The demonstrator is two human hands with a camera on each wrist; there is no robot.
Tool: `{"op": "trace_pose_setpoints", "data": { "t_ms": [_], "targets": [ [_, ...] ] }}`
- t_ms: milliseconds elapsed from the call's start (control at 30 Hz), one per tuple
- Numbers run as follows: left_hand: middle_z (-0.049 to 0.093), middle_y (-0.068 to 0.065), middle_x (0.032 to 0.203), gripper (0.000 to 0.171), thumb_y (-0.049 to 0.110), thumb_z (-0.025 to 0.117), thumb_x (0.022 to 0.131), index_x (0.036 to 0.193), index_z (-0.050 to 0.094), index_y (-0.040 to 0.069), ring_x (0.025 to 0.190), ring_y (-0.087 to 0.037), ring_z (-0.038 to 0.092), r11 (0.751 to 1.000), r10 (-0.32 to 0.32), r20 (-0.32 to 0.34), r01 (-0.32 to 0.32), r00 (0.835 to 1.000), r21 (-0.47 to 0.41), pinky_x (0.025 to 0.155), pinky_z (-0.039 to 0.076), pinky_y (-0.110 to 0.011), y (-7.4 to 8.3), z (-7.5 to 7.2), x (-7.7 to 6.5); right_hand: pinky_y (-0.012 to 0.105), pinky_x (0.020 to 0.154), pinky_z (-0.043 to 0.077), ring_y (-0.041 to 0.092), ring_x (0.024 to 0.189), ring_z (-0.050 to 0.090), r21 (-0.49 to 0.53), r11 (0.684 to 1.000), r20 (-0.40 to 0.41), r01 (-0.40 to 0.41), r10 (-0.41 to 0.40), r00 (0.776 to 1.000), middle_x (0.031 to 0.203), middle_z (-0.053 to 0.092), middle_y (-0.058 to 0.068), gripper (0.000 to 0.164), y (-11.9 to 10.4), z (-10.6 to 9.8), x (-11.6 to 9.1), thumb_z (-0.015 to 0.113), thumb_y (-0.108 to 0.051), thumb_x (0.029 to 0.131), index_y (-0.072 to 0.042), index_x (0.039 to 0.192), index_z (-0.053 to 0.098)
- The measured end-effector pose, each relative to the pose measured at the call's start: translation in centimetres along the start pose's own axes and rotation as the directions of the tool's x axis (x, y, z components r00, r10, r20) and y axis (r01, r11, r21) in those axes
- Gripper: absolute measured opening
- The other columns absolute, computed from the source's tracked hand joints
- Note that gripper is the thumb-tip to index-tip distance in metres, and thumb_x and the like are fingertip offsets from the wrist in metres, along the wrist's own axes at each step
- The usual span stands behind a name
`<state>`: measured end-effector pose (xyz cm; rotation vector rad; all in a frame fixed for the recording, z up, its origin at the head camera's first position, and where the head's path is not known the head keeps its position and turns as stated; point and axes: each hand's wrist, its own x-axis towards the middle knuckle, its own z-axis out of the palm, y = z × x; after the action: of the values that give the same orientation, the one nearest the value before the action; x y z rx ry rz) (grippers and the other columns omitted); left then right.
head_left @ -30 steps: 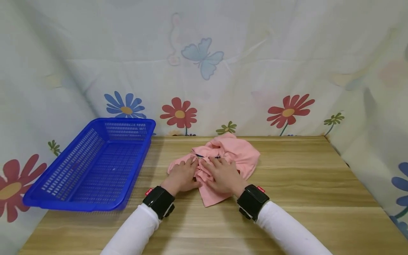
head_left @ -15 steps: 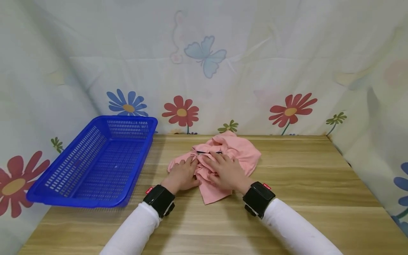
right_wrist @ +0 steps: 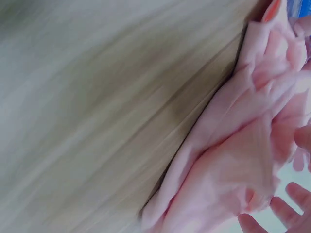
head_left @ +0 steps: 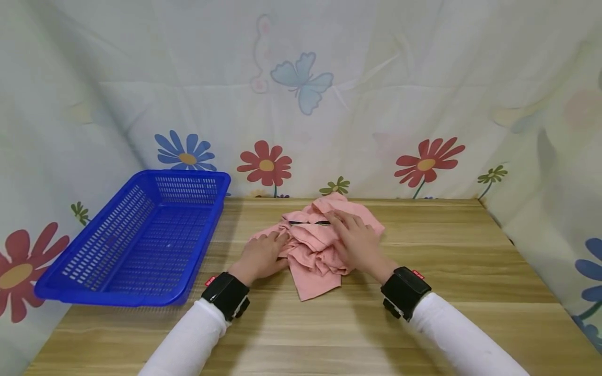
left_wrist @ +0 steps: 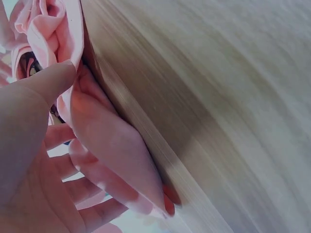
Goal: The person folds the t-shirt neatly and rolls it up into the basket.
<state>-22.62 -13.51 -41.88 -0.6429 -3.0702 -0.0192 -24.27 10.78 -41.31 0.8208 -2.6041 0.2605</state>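
Observation:
A crumpled pink garment (head_left: pixel 312 261) lies in a heap at the middle of the wooden table, with a little dark print showing between its folds. Its exact kind is hidden by the bunching. On its left side rests my left hand (head_left: pixel 263 255); the left wrist view shows the thumb (left_wrist: pixel 63 77) against the cloth and the fingers (left_wrist: pixel 80 189) loosely extended beside it. My right hand (head_left: pixel 359 243) lies over the right part of the heap, fingers spread. In the right wrist view those fingertips (right_wrist: pixel 286 211) appear at the cloth's edge, not curled round it.
A blue plastic basket (head_left: pixel 127 299) with slotted walls stands on the left of the table (head_left: pixel 447 271). Behind and at both sides hangs a pale curtain (head_left: pixel 357 130) printed with flowers and a butterfly.
My right hand has moved right and a bit up across the garment, uncovering more of its middle folds and dark print. The left hand has shifted slightly left.

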Motion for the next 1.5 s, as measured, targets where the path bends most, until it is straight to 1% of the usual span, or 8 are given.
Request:
{"op": "trace_pose_setpoints", "data": {
  "t_ms": [233,467,567,633,733,933,1100,1500],
  "targets": [
    [0.05,-0.011,0.118,0.061,0.041,0.055,0.081,0.132,0.033,0.015,0.098,-0.03,0.053,1.0,-0.004,-0.04,0.004,0.999,-0.012,0.084,0.04,-0.044,-0.4,0.0,-0.2,0.051,0.08,0.039,0.033,0.113,0.038,-0.007,0.999,0.024,-0.045,0.045,0.999,0.131,0.037,0.012,0.056,1.1,-0.4,-0.2,0.058,-0.031,0.081,-0.014,0.131,0.038],
    [0.052,-0.014,0.114,0.066,0.045,0.054,0.081,0.133,0.032,0.01,0.096,-0.031,0.055,0.997,-0.072,-0.098,0.07,0.993,-0.023,0.075,0.045,-0.045,-0.5,-0.2,-0.1,0.042,0.084,0.04,0.028,0.101,0.047,0.062,0.995,-0.016,-0.072,0.073,0.997,0.113,0.05,0.013,0.057,1.8,-0.2,-0.2,0.061,-0.024,0.079,-0.007,0.129,0.039],
    [0.056,-0.013,0.105,0.057,0.039,0.058,0.08,0.125,0.043,0.008,0.088,-0.031,0.057,0.996,-0.085,-0.16,0.08,0.984,-0.036,0.067,0.046,-0.045,-0.7,-0.2,-0.1,0.038,0.075,0.043,0.026,0.089,0.051,0.07,0.994,-0.05,-0.09,0.093,0.994,0.101,0.054,0.013,0.048,2.1,-0.1,0.0,0.061,-0.022,0.079,-0.006,0.122,0.047],
    [0.058,-0.011,0.094,0.044,0.034,0.062,0.077,0.11,0.052,0.007,0.079,-0.03,0.059,0.997,-0.072,-0.23,0.069,0.97,-0.022,0.058,0.046,-0.043,-0.9,-0.1,-0.1,0.035,0.068,0.044,0.022,0.08,0.051,0.073,0.992,-0.07,-0.1,0.105,0.992,0.094,0.056,0.011,0.039,2.2,-0.1,0.3,0.061,-0.022,0.079,-0.006,0.114,0.053],
    [0.058,-0.009,0.082,0.029,0.03,0.065,0.075,0.092,0.056,0.008,0.071,-0.029,0.059,0.997,-0.068,-0.279,0.071,0.958,0.001,0.051,0.044,-0.042,-1.0,0.1,0.1,0.032,0.059,0.043,0.019,0.072,0.05,0.073,0.99,-0.079,-0.123,0.129,0.989,0.087,0.055,0.007,0.028,2.4,-0.1,0.7,0.061,-0.021,0.079,-0.008,0.103,0.059],
    [0.059,-0.006,0.077,0.019,0.026,0.064,0.075,0.085,0.057,0.011,0.067,-0.027,0.058,0.995,-0.089,-0.275,0.1,0.957,0.028,0.047,0.043,-0.041,-1.1,0.2,0.1,0.031,0.053,0.042,0.017,0.065,0.051,0.084,0.978,-0.079,-0.189,0.196,0.977,0.08,0.055,0.004,0.014,2.4,0.1,1.3,0.062,-0.021,0.079,-0.012,0.09,0.06],
    [0.058,-0.005,0.074,0.004,0.013,0.056,0.081,0.082,0.059,0.01,0.063,-0.026,0.058,0.992,-0.077,-0.3,0.103,0.951,0.073,0.044,0.043,-0.041,-1.0,0.3,0.0,0.033,0.051,0.042,0.019,0.063,0.052,0.083,0.974,-0.107,-0.211,0.219,0.97,0.079,0.057,0.003,0.012,2.6,0.4,1.4,0.063,-0.022,0.079,-0.014,0.087,0.059],
    [0.057,-0.004,0.069,0.008,0.004,0.055,0.078,0.076,0.061,0.01,0.058,-0.024,0.058,0.989,-0.075,-0.348,0.116,0.935,0.097,0.04,0.043,-0.039,-1.4,-0.3,0.0,0.034,0.056,0.043,0.02,0.062,0.054,0.217,0.958,-0.166,-0.187,0.225,0.96,0.074,0.06,0.008,0.011,3.0,-0.2,1.6,0.063,-0.013,0.077,-0.005,0.085,0.06]
  ]
}}
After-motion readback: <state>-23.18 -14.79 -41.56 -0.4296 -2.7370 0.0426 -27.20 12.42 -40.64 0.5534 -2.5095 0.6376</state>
